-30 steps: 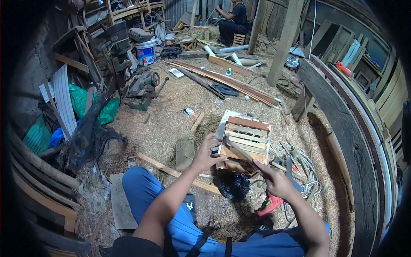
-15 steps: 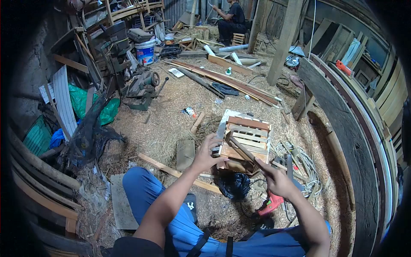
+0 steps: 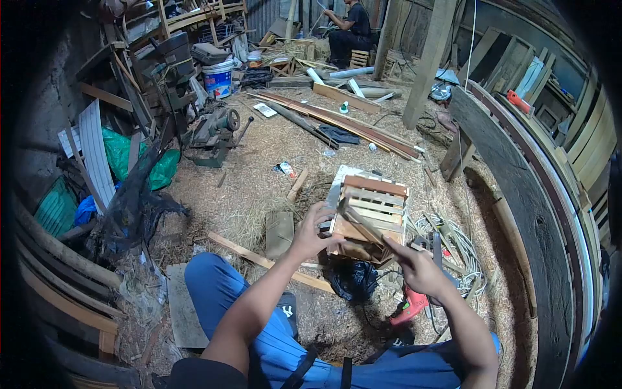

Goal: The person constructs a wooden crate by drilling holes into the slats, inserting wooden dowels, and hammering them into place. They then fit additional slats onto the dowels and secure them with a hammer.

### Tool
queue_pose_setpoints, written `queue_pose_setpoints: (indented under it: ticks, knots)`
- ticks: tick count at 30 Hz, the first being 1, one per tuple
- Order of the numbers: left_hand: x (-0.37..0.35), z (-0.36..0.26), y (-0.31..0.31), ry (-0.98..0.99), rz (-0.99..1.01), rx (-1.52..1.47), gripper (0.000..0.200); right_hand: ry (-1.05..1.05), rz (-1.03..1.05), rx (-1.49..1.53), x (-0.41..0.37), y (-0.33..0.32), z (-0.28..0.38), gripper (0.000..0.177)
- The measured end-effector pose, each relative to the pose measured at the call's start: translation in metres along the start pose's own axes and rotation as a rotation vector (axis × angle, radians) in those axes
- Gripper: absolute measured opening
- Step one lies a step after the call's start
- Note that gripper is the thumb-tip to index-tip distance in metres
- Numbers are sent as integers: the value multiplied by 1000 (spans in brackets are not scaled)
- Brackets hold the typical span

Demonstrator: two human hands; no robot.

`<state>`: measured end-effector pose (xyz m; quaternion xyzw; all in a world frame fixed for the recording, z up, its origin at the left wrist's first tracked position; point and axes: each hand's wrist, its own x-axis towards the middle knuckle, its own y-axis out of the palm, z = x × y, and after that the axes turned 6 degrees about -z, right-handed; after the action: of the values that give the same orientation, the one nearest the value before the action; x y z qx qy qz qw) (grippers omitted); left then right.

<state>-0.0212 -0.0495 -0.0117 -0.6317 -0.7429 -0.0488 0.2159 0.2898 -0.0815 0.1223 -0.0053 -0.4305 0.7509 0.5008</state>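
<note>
A small slatted wooden crate (image 3: pixel 370 216) stands on the shavings in front of me, with pale slats and a reddish-brown strip along its far side. My left hand (image 3: pixel 311 235) is curved around its near left corner, thumb apart from the fingers; the fingertips are partly hidden. In my right hand (image 3: pixel 422 273) is a hammer (image 3: pixel 364 225), gripped by its handle. The hammer's head hangs over the crate's left part, close to my left fingers, and is slightly blurred. A black plastic bag (image 3: pixel 355 280) lies just in front of the crate.
A red power drill (image 3: pixel 409 307) and a coiled pale cable (image 3: pixel 461 249) lie to the right. A long timber strip (image 3: pixel 259 259) is at the left. Planks (image 3: pixel 343 123) and a paint bucket (image 3: pixel 218 80) are farther back. Another person (image 3: pixel 350 32) sits at the back.
The hammer's head has shifted slightly left over the crate. My left hand stays at the same corner.
</note>
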Motion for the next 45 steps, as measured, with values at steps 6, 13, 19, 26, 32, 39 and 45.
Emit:
queue_pose_setpoints:
  ticks: [6, 13, 19, 26, 32, 39, 45]
  knots:
    - [0, 7, 2, -23, 11, -15, 101, 199, 120, -65, 5, -11, 6, 72]
    - [0, 4, 3, 4, 7, -52, 100, 81, 3, -34, 3, -4, 5, 75]
    - [-2, 7, 3, -28, -6, -6, 100, 251, 339, -142, 12, -17, 20, 79]
    - [0, 5, 4, 43, -3, 5, 99, 51, -125, -12, 10, -12, 15, 76]
    - [-4, 13, 5, -106, 17, -57, 100, 220, 400, -201, 4, -12, 5, 80]
    - [-1, 6, 6, 19, -11, -38, 97, 159, 110, -44, 3, -15, 18, 77]
    - [-2, 7, 4, 52, -34, 59, 99, 262, 365, -168, 4, -13, 11, 81]
